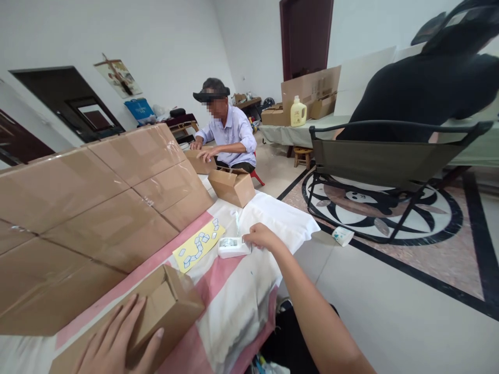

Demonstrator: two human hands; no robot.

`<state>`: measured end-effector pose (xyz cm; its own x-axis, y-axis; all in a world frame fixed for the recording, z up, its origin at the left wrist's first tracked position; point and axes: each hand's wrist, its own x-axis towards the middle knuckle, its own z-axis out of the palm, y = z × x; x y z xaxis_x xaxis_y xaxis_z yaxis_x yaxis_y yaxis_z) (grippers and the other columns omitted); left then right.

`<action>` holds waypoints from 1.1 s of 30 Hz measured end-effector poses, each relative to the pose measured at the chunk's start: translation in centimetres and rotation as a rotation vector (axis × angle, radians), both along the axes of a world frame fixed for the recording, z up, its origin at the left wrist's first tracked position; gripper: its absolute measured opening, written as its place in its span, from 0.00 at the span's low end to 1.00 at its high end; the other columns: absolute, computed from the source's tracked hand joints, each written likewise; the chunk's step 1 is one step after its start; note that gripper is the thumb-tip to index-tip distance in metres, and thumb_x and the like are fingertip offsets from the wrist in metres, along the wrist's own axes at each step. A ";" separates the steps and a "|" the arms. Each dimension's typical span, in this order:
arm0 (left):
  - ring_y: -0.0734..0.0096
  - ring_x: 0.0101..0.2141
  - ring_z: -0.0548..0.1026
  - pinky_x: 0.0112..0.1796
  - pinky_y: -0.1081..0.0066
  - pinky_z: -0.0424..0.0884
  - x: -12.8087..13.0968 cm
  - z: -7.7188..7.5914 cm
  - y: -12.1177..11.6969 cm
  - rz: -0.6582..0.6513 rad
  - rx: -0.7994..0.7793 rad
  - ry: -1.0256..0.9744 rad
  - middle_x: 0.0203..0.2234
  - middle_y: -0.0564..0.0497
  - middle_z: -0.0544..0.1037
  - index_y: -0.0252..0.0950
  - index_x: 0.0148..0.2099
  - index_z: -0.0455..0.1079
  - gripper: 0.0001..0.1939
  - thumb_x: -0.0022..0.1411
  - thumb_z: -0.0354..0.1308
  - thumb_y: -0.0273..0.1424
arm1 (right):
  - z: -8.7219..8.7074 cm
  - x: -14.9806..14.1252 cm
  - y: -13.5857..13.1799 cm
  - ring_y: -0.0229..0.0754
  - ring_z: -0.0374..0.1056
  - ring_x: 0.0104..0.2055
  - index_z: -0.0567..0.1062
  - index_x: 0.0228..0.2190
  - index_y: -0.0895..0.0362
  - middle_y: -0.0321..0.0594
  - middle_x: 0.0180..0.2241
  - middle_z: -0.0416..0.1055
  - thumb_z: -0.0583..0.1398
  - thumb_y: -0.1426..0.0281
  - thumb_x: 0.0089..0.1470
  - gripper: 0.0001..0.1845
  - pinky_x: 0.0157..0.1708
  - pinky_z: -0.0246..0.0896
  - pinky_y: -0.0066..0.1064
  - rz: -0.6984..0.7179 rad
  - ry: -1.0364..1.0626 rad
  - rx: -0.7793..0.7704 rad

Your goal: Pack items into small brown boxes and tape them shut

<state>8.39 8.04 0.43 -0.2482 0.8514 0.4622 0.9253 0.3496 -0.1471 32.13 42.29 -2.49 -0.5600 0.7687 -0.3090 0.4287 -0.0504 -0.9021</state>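
Observation:
My left hand (119, 335) lies with fingers spread on the top of a long brown cardboard box (183, 298) at the table's near side. My right hand (260, 237) is closed in a pinch at the right end of a small white case (234, 248). The case has a greenish window or print on top. What the fingertips pinch is too small to make out. Beside the case lies a yellow sheet (199, 243) with several blue-outlined white pieces on it.
A wall of taped cartons (101, 208) stands along the table's left. Further back is another cardboard box (232, 187). Across the table a person (230, 124) rests both hands on a box. Another person (421, 93) sits in a folding chair (374, 156). A paper cup (343, 236) lies on the floor.

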 end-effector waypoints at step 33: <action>0.43 0.63 0.66 0.62 0.46 0.59 3.1 2.4 1.1 0.070 0.031 -0.122 0.65 0.41 0.68 0.39 0.70 0.56 0.40 0.65 0.41 0.58 | -2.1 -0.6 0.6 0.30 0.60 0.16 0.60 0.18 0.55 0.32 0.17 0.70 0.65 0.71 0.44 0.17 0.15 0.53 0.21 0.093 0.512 -0.114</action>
<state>11.45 9.12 2.86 -0.3623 0.8160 0.4503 0.9090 0.4162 -0.0228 31.54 42.86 -4.58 -0.7250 0.6864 -0.0572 -0.0573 -0.1429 -0.9881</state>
